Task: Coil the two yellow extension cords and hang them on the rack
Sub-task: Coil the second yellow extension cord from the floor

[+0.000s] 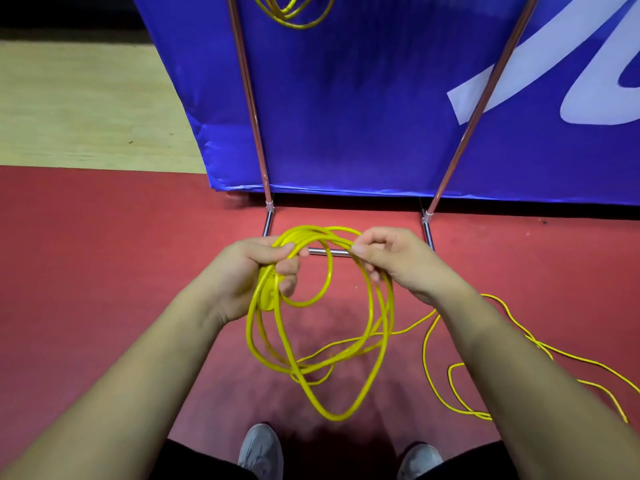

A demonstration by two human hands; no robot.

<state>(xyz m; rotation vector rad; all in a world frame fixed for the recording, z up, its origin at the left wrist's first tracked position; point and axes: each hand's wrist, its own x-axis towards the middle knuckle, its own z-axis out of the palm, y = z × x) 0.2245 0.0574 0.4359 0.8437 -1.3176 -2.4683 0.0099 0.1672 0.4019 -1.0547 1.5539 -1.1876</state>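
While the left hand (256, 271) has its fingers wrapped tight round the gathered loops and plug of the yellow cord (333, 416), I can see the right hand (391, 265) pinching a strand at the coil's top. The coil dangles in front of the rack (252, 109), with its tail trailing on the red floor (104, 271). The second cord (294, 19) shows between the rack's poles up top.

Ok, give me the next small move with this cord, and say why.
Probably slide the right hand out along the loose cord and bring one more loop to the left hand. The left hand already grips the coil, while plenty of cord lies uncoiled on the red floor.
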